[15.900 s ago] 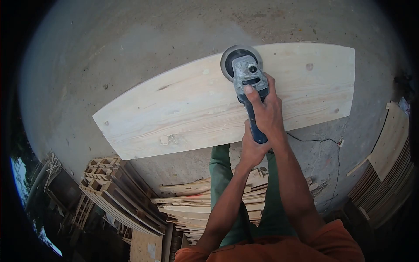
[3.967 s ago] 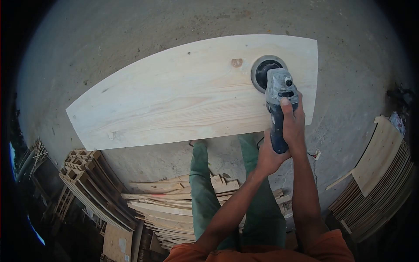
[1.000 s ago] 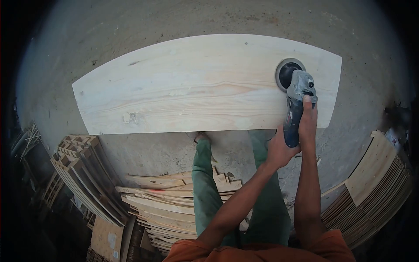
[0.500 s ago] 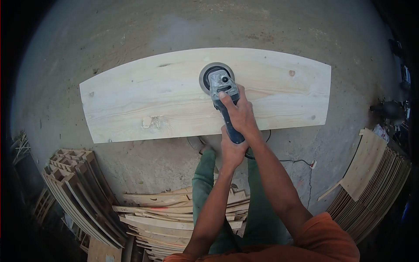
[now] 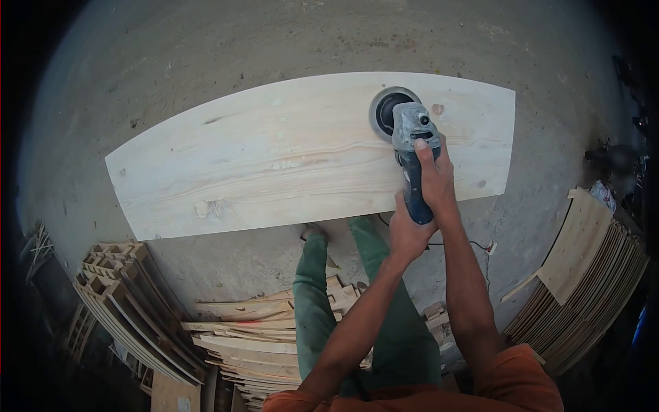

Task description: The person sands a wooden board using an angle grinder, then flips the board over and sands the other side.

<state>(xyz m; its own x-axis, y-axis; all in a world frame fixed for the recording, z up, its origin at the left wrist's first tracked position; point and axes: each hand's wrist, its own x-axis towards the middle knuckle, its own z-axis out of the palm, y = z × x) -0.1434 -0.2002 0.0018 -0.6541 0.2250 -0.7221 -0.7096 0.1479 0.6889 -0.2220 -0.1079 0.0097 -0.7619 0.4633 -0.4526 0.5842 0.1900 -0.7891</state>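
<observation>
An angle grinder with a round sanding disc rests on a pale wooden panel, right of its middle and close to the far curved edge. My right hand is wrapped round the grinder's front body, its thumb lying on top just behind the grey head. At the tool's rear end, my left hand grips the dark handle from the near side. The panel has knots and a rough pale patch near its front left corner. Whether the disc is spinning cannot be made out.
A stack of curved wooden parts stands at the lower left, beside a pile of loose wood strips. Several thin boards lean at the right. A black cable runs over the concrete floor to a white connector.
Both hands have carried the grinder to the right across the panel. The view has turned a little, and one leg has shifted forward and left.
</observation>
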